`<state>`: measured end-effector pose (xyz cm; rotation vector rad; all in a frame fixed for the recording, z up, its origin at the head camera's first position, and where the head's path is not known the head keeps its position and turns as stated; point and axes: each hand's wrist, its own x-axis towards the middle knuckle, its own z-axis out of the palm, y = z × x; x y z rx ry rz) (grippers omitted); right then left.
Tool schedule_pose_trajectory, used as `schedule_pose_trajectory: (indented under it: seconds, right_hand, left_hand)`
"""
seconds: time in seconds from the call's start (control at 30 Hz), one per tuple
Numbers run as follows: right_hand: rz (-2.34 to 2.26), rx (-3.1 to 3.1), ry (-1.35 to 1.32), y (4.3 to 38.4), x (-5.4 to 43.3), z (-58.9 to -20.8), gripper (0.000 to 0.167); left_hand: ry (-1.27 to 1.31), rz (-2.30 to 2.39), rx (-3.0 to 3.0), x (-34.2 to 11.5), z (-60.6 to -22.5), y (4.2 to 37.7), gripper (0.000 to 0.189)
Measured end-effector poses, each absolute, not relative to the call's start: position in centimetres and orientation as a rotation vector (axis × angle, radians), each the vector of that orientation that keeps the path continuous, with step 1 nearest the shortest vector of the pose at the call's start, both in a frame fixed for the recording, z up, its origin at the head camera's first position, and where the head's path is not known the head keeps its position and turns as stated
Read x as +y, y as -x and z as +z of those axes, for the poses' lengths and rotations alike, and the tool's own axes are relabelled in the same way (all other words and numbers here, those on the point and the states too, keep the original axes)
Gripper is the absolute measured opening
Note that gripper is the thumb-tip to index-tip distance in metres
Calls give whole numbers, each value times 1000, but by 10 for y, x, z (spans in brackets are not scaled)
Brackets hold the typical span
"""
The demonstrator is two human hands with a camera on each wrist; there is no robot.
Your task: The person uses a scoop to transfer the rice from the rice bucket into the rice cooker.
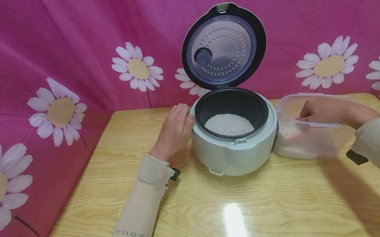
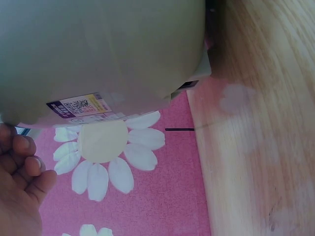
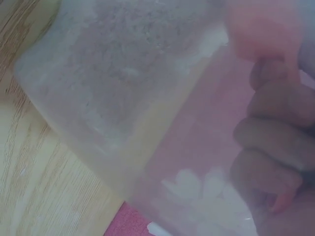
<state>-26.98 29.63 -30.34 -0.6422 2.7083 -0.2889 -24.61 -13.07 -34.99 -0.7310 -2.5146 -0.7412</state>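
A pale rice cooker stands with its lid raised and white rice in its dark inner pot. At the cooker's left rim rests my left hand; in the left wrist view its fingers are loosely bent beside the cooker wall. My right hand reaches down inside a clear plastic container of rice. Its fingers are curled round a pink scoop, blurred and partly hidden behind the cloudy container wall.
Container and cooker stand side by side on a wooden table. Close behind them hangs a pink cloth with daisies, which also drops along the table's left edge. A label shows on the cooker's side.
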Motion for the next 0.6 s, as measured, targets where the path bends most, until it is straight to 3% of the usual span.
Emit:
schedule_pose_trajectory:
  seconds: [0.6]
  right_hand:
    - [-259, 2715, 649, 265, 296, -304, 27]
  left_hand:
    - [736, -741, -2509, -131, -350, 246, 32]
